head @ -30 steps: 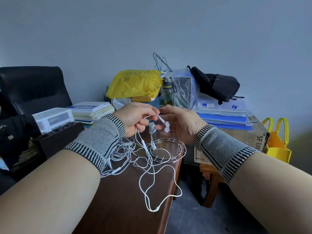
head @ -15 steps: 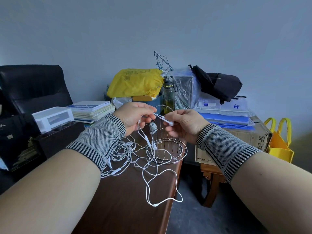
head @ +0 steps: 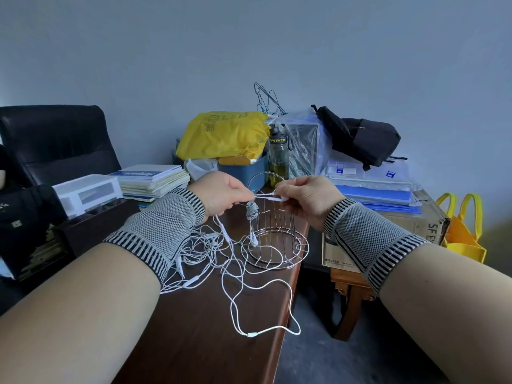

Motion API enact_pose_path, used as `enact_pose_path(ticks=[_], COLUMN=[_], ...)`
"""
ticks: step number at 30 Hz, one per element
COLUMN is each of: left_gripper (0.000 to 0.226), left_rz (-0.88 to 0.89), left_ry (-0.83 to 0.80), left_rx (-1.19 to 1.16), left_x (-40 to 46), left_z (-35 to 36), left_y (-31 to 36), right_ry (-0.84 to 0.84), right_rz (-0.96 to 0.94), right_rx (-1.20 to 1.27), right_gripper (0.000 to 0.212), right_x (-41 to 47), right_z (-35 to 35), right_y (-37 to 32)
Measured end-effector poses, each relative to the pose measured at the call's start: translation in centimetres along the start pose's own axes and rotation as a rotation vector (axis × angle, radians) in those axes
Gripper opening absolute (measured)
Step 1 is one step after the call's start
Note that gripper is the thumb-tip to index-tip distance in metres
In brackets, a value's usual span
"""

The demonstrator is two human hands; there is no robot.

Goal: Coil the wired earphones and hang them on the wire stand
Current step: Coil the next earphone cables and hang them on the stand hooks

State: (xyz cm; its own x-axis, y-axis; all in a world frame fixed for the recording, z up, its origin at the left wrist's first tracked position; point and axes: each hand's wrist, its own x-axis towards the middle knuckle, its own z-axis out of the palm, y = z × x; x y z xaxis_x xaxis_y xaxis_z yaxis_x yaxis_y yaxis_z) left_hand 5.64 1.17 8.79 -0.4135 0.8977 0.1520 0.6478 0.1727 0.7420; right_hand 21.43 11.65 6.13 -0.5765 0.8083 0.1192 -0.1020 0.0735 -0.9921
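While both hands work above it, desk [head: 194,342]: a dark wooden top that carries the wire stand near its far right edge and a loose spread of white cable.
Clutter behind: a yellow bag [head: 224,134], a black backpack [head: 360,137], a stack of books [head: 155,180] and a green-tinted bottle [head: 278,159] stand well beyond the hands.
Wire stand [head: 277,245]: a round metal ring base with thin upright rods; a grey coiled bundle [head: 251,209] hangs on its left side, just below the hands.
Left hand [head: 221,195]: fingers curled, thumb and forefinger pinching the white cable just left of the stand's top.
Right hand [head: 307,196]: fingers curled, pinching the earbud end of the same cable.
Wired earphones [head: 260,309]: a short taut stretch runs between the two hands above the stand; the remainder drops from the left hand, lies tangled on the desk beside the left wrist and loops toward the near desk edge.
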Motion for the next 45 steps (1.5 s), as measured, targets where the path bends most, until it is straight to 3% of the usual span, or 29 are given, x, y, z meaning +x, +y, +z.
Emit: enact_pose_path(ticks=[5,9,13,21,26,32,41,45], left_gripper=[0.024,0.025,0.029,0.016,0.023,0.019,0.029,0.029], left_rz=[0.008,-0.02,-0.042,0.008,0.011,0.033,-0.04,-0.007], left_ry=[0.202,0.246,0.309,0.248,0.245,0.266,0.061,-0.002], left_rx=[0.131,0.184,0.238,0.271,0.333,0.236,0.585,0.702], left_x=[1.2,2.4,3.9,5.2,5.7,6.5,6.5,5.7], left_z=[0.3,1.3,1.4,2.4,2.9,2.8,4.4,4.6], left_y=[-0.1,-0.3,-0.6,-0.4,-0.3,0.8,-0.3,-0.3], right_ry=[0.09,0.107,0.12,0.063,0.054,0.046,0.05,0.082], right_rz=[-0.034,-0.018,-0.017,0.0,-0.003,-0.011,-0.007,-0.128], right_rx=[-0.036,-0.124,-0.185,-0.253,-0.276,-0.282,-0.361,-0.549], right_gripper=[0.012,0.005,0.013,0.014,0.018,0.023,0.021,0.022], right_x=[1.4,1.8,1.9,2.0,2.0,2.2,2.2,1.9], right_z=[0.8,0.8,0.2,0.0,-0.1,-0.3,-0.8,-0.5], right_y=[-0.2,0.2,0.9,2.1,2.3,2.5,3.3,3.2])
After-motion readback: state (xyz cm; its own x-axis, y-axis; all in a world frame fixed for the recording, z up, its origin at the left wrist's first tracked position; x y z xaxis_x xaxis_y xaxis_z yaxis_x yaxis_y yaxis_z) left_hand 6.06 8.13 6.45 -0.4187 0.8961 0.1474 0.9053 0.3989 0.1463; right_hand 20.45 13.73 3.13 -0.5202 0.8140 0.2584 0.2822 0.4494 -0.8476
